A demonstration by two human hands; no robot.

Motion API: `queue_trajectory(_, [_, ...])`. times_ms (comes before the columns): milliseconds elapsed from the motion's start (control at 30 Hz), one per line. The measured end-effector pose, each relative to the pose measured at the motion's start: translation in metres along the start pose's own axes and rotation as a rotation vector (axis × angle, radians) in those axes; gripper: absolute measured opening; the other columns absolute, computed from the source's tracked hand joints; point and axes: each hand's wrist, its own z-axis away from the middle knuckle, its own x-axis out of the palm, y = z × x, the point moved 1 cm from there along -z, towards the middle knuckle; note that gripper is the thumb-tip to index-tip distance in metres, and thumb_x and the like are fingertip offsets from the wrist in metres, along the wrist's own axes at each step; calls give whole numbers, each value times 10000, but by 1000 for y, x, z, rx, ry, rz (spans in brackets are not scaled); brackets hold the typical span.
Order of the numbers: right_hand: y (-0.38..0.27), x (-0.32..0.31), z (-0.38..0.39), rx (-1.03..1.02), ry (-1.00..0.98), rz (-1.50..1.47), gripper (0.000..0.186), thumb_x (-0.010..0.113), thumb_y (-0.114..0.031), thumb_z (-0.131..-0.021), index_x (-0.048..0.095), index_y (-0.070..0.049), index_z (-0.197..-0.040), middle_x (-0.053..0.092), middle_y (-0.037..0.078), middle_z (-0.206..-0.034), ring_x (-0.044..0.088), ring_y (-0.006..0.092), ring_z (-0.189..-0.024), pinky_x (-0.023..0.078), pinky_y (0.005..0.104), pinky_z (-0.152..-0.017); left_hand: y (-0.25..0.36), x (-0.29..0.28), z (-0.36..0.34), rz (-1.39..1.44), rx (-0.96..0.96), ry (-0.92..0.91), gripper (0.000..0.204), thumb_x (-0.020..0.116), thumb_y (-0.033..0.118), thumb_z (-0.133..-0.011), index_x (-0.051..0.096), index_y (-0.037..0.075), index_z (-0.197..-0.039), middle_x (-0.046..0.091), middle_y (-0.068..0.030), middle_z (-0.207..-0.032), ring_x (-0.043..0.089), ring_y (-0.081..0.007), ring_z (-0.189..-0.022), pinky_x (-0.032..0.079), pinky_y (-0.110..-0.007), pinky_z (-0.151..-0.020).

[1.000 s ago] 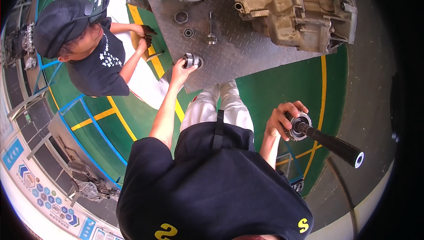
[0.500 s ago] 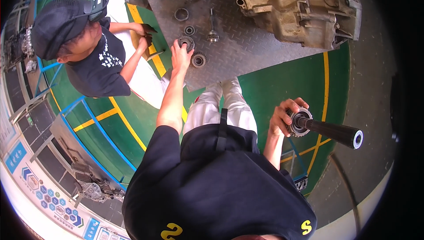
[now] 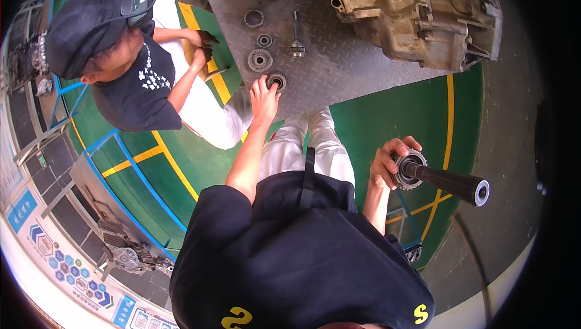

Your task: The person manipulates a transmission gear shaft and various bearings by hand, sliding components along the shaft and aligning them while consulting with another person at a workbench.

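Fingers of my left hand (image 3: 264,100) touch a toothed gear (image 3: 279,79) near the corner of a metal table (image 3: 339,78), whether gripping it I cannot tell; my right hand (image 3: 386,162) grasps the geared end of a dark shaft (image 3: 449,184), clear of the table; another gear (image 3: 260,60) lies just beyond, near a co-worker (image 3: 130,84).

The worktop (image 3: 339,75) is grey with a raised tread pattern, the gears (image 3: 253,60) steel grey, the far casing (image 3: 411,20) tan-brown, the shaft (image 3: 449,185) black with a pale end. The floor (image 3: 387,102) is green with yellow lines, the left rails (image 3: 100,142) blue. The near shirt (image 3: 302,250) is black marked yellow, the left shirt (image 3: 124,99) black with white flowers.
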Motion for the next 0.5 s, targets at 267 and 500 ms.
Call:
queue_trajectory(267, [-3, -5, 6, 3, 31, 12, 352, 660, -152, -819, 549, -116, -1151, 483, 255, -1163, 569, 480, -945, 599, 415, -481, 5, -2, 1, 55, 48, 32, 276, 707, 152, -738, 628, 73, -989, 445, -87, -1267, 388, -304, -1204, 365, -453, -963])
queue_trajectory(500, [6, -11, 3, 8, 43, 33, 395, 672, -167, -818, 543, -105, -1187, 501, 246, -1166, 569, 460, -950, 592, 358, -490, 14, 6, 15, 45, -51, 66, 342, 689, 148, -748, 575, 88, -1065, 428, -114, -1292, 390, -324, -1208, 376, -465, -953])
